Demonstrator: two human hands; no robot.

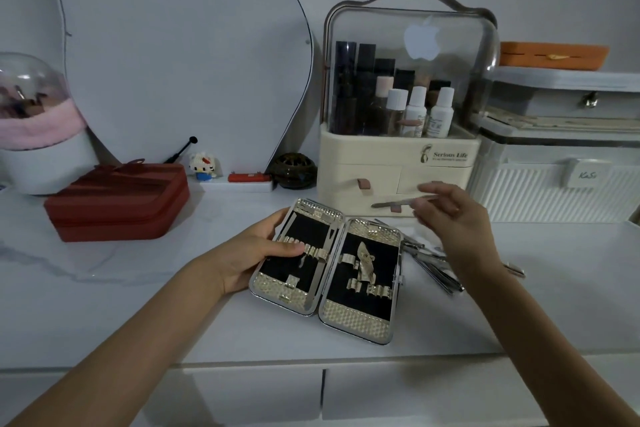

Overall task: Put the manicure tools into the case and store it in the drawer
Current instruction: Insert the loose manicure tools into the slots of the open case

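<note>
Manicure case (327,270) lies open flat on the white marble-look tabletop (138,288), 2 hinged halves with rounded corners, metal rim, woven gold-textured ends, black felt lining and small gold strap loops. Left hand (252,256) grips the left half, thumb pressed across the strap row, fingers under the outer edge. 1 nail clipper (365,262) sits strapped in the right half. Right hand (453,215) hovers above the case's right side, fingers pinching a slim flat metal file (398,202) held roughly level, tip pointing left. Loose pile of thin steel tools (433,263) lies on the tabletop just beside the case's right edge, partly under the right wrist. Behind stands a cream plastic organizer (398,166) with clear domed lid, bottles inside, small drawers below. Red zip pouch (117,201) well left. Closed white drawer fronts (415,392) below the table edge
</note>
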